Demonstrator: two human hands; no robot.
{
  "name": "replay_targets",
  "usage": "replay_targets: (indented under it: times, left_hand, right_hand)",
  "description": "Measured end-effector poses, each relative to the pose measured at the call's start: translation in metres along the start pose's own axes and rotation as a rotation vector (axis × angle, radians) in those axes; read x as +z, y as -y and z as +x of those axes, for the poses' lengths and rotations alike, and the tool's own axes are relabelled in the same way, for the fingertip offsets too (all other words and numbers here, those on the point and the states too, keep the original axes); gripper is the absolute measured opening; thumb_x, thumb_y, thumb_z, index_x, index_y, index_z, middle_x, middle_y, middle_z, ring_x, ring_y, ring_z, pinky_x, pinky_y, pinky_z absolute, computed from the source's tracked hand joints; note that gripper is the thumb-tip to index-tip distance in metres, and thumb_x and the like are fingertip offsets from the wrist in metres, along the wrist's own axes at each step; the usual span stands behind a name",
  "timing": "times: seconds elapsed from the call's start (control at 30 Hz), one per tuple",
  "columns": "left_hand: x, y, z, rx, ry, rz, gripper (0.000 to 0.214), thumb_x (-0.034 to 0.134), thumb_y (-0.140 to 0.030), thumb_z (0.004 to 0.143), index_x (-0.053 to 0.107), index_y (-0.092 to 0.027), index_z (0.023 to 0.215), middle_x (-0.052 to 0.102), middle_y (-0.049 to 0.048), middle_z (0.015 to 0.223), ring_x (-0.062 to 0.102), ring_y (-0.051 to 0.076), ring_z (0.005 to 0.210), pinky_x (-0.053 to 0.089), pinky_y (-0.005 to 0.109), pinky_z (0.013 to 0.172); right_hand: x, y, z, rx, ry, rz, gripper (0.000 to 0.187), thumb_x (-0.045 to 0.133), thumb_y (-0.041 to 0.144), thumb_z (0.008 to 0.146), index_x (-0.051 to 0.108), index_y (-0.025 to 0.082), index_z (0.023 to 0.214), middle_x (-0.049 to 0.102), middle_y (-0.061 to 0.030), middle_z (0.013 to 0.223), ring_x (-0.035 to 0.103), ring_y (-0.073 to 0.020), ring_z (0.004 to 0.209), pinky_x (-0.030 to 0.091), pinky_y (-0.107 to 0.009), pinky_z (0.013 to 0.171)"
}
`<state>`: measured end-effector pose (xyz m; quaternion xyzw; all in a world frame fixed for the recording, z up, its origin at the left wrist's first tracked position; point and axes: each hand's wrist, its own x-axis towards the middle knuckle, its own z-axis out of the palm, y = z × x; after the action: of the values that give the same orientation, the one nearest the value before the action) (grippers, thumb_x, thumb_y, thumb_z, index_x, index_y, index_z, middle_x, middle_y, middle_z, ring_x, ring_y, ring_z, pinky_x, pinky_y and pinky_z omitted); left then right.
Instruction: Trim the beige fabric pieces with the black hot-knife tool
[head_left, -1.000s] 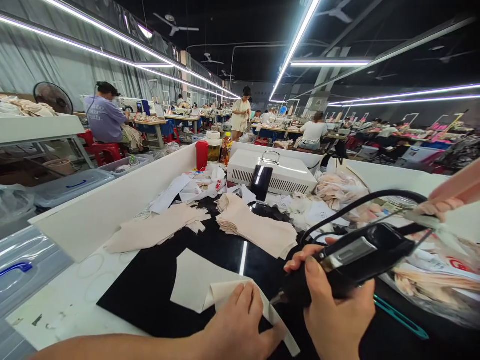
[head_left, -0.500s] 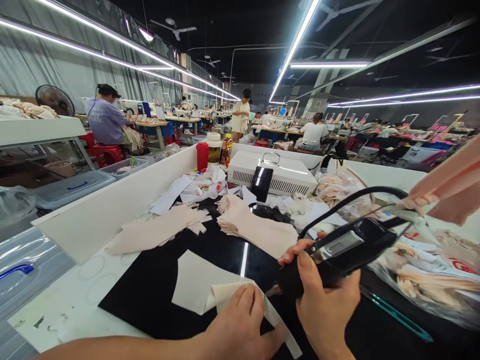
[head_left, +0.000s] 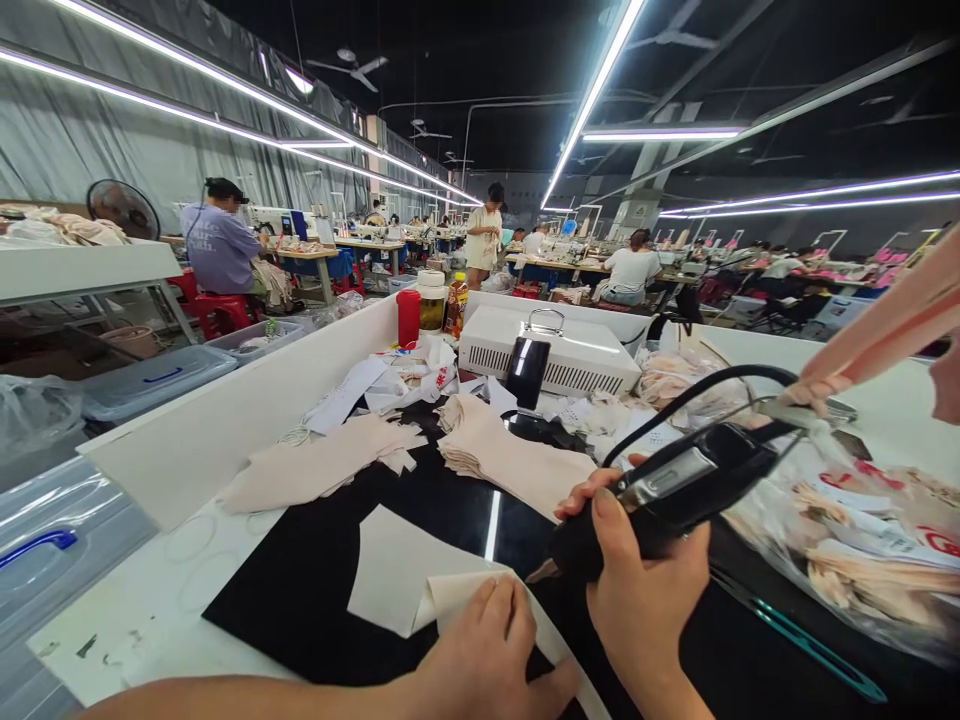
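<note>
On the black work surface (head_left: 300, 590) lies a cream fabric piece (head_left: 397, 575), its near edge folded over. My left hand (head_left: 491, 640) is closed on that fold, fingers together and pressing down. My right hand (head_left: 649, 590) grips a black corded hand tool (head_left: 686, 480) with a silver panel, raised right of the fabric; I cannot tell whether its front end touches the cloth. A pink cloth strip (head_left: 870, 320) is tied to the tool's rear end. Two stacks of cut fabric, the left stack (head_left: 322, 462) and the right stack (head_left: 510, 450), lie beyond.
A white vented box (head_left: 547, 345) stands at the back, a phone (head_left: 527, 372) in front of it. A red container (head_left: 408, 318) and jars sit beside it. Plastic bags of fabric (head_left: 877, 540) and a teal slotted tool (head_left: 817, 650) lie right. People work at sewing tables beyond.
The view has shifted slightly. The hand tool sits a little lower and further left, and the pink strip has swung. My left hand keeps its hold on the fold.
</note>
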<state>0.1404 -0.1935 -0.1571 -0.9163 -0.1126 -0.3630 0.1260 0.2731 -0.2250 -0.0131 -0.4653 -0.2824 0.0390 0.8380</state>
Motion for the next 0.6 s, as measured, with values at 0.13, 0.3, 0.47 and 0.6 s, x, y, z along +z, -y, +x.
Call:
replay_targets:
  times: [0.13,0.3,0.47,0.6]
  left_hand:
    - [0.0078,-0.0079,0.0007,-0.054,0.079,-0.014,0.050,0.074,-0.054,0.100,0.074,-0.011,0.125,0.077,0.0242,0.114,0.077,0.038,0.106,0.070,0.048,0.085]
    - [0.0048,-0.0077,0.0023,-0.025,0.116,-0.040,0.048,0.074,-0.050,0.101,0.073,-0.012,0.131,0.076,0.0245,0.120,0.074,0.039,0.110,0.068,0.053,0.091]
    - [0.0047,-0.0064,-0.0011,-0.009,0.067,-0.034,0.046,0.072,-0.050,0.102,0.074,-0.013,0.129,0.076,0.0234,0.120,0.075,0.038,0.111,0.069,0.050,0.089]
    - [0.0067,-0.0072,-0.0025,-0.053,0.041,-0.031,0.049,0.074,-0.052,0.101,0.074,-0.012,0.129,0.076,0.0233,0.118,0.076,0.037,0.108,0.070,0.049,0.086]
  right_hand:
    - [0.0024,-0.0032,-0.0005,0.014,0.015,0.006,0.047,0.095,0.037,0.083,0.064,0.026,0.116,0.073,0.0026,0.084,0.069,-0.0171,0.060,0.061,-0.034,0.060]
    - [0.0004,-0.0067,-0.0003,0.011,0.017,0.004,0.052,0.097,0.039,0.080,0.063,0.026,0.118,0.073,0.0017,0.084,0.069,-0.0189,0.062,0.062,-0.036,0.060]
    - [-0.0002,-0.0064,-0.0013,0.005,0.024,-0.004,0.050,0.095,0.037,0.083,0.063,0.026,0.119,0.073,0.0027,0.085,0.069,-0.0174,0.063,0.063,-0.036,0.065]
    - [0.0010,-0.0076,-0.0021,0.008,0.032,-0.002,0.049,0.095,0.038,0.084,0.062,0.027,0.119,0.073,0.0032,0.085,0.069,-0.0177,0.062,0.062,-0.035,0.061]
